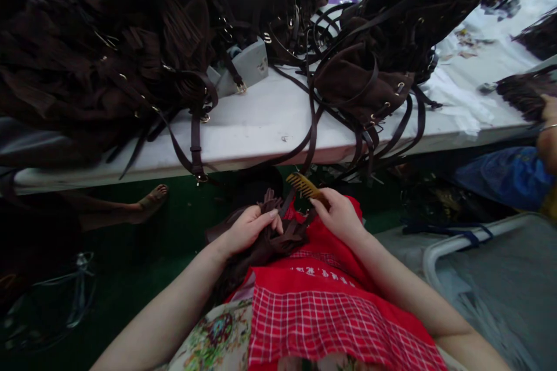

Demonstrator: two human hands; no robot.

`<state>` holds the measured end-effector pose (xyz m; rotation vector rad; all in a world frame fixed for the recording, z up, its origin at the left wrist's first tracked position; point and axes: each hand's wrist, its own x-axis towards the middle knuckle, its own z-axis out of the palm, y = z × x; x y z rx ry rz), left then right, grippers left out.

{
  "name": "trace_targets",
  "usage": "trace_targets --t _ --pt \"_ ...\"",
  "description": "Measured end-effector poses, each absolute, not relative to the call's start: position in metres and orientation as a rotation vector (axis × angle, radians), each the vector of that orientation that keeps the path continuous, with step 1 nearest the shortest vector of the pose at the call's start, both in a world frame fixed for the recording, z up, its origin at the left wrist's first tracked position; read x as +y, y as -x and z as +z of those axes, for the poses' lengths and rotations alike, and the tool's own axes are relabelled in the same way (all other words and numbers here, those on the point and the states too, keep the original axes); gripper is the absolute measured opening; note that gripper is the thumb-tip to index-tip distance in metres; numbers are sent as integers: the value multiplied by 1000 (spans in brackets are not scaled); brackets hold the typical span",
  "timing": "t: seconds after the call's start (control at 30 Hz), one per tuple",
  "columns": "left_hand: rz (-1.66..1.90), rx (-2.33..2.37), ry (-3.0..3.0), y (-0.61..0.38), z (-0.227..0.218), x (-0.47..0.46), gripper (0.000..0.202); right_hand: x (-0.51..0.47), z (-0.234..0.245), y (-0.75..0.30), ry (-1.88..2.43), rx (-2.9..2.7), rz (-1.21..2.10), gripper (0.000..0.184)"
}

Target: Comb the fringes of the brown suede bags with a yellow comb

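Observation:
On my lap, over a red apron (331, 243), lies a dark brown fringed bag (248, 261), partly hidden by my arm. My left hand (255, 226) is closed around strands of its fringe, which stick out above and to the right of the fingers. A wide-toothed, yellow-brown comb (304, 186) is gripped by its end in my right hand (342, 214). The comb points up and left, apart from my left hand, with its teeth above the fringe.
Dark brown bags are heaped on the white table (261, 122), with straps (195, 151) hanging past its front edge. A grey box (250, 66) stands among them. Another person's hand (549, 122) is at far right. A chair frame (470, 237) stands beside me.

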<state>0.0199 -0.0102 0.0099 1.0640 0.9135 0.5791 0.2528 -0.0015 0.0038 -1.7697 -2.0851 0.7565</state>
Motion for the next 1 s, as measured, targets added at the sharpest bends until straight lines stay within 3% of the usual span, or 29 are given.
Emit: trace_targets --t 0.13,0.2,0.3,0.5,0.57,0.77,0.87,1.0 --pt "586 940 -989 -21 -2 0 46 -12 21 -248 1370 -2032 1123 49" --pt "551 968 -961 -22 -7 7 48 -19 24 -238 1196 -2111 1301 53" --pt "525 1003 -965 -22 -15 18 52 -26 17 -227 1109 -2224 1317 45" --pt "585 1118 -1037 -21 -36 43 53 -18 5 -226 1323 -2213 1027 18" --pt "575 1141 -1035 -24 -39 49 51 -11 5 -229 1394 -2206 1052 19" --pt "514 1083 -1067 -29 -35 48 50 -8 1 -233 1272 -2301 1686 31" --pt "512 1086 -1075 -28 -35 47 50 -13 -6 -231 1312 -2385 1609 26" --pt "519 1106 -1076 -25 -40 50 50 -18 -11 -227 1341 -2523 1273 22"
